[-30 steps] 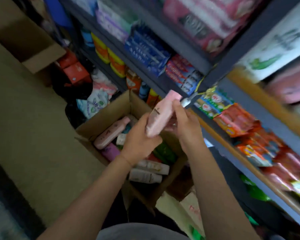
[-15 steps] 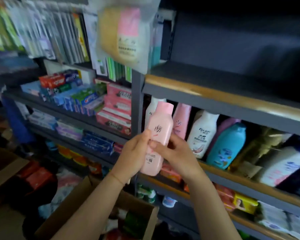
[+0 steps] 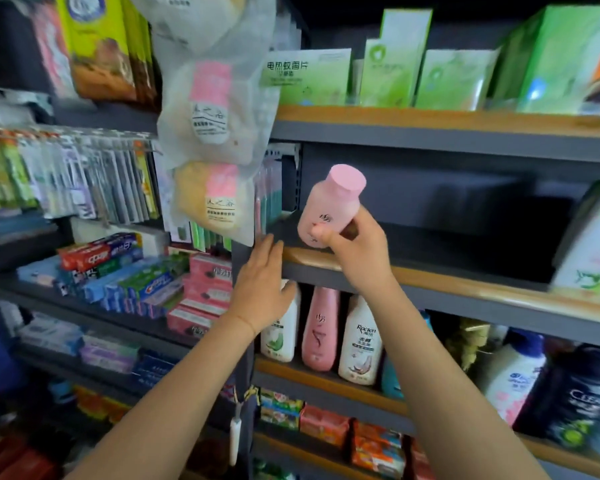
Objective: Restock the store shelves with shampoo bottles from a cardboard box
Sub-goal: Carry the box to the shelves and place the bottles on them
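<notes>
Since half a second ago, released by the left hand (image 3: 262, 289), now flat with fingers straight at the shelf (image 3: 430, 275) edge. Gripped low on its body by the right hand (image 3: 355, 245): pink shampoo bottle (image 3: 329, 206), tilted, cap toward one o'clock, over the shelf's left end. More bottles (image 3: 321, 329) at six o'clock below.

Pretty dim overall, soft daylight-ish from the front. Deep shadow inside the middle shelf (image 3: 447, 216) and along the top. Motion blur smearing the left and right edges, toothpaste boxes (image 3: 118, 268) mushy. Wide-angle bending at the corners. No glare, colours washed out.
</notes>
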Demonstrator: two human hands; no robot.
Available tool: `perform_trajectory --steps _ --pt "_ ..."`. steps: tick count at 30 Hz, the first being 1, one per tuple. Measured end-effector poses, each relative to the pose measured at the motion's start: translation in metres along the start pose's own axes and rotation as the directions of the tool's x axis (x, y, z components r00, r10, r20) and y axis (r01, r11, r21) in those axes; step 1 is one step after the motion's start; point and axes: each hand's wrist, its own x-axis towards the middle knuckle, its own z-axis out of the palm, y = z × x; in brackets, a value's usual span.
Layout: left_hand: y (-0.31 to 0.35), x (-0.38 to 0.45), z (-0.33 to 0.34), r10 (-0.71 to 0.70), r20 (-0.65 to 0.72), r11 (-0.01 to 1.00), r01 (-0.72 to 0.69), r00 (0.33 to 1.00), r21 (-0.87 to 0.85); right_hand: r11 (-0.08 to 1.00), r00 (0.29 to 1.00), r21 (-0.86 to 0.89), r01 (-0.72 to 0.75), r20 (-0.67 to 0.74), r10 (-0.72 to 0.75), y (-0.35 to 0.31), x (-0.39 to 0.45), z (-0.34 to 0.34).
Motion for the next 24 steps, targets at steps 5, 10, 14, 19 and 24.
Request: perform_trajectory --steps 5,10,14,19,24 --pt "0.003 -0.004 0.006 0.029 0.002 0.997 -0.029 1.0 0.068 0.995 0.998 -0.097 -0.036 0.04 0.04 0.013 0.038 0.023" --pt "0.001 -0.005 0.004 0.029 0.023 0.997 -0.031 0.999 0.074 0.964 0.984 -0.245 -0.106 0.114 0.138 0.026 0.066 0.046" --pt "0.0 -0.004 -0.003 0.047 0.036 0.995 -0.049 0.998 0.081 0.947 0.973 -0.281 -0.157 0.12 0.198 0.027 0.083 0.059" --pt "-0.005 0.0 -0.009 0.053 0.026 0.995 -0.055 0.998 0.083 0.929 0.973 -0.335 -0.157 0.11 0.204 0.029 0.094 0.068" --pt "-0.008 0.001 -0.008 0.068 0.004 0.991 -0.068 0.998 0.112 0.919 0.965 -0.351 -0.18 0.117 0.234 0.03 0.102 0.07"
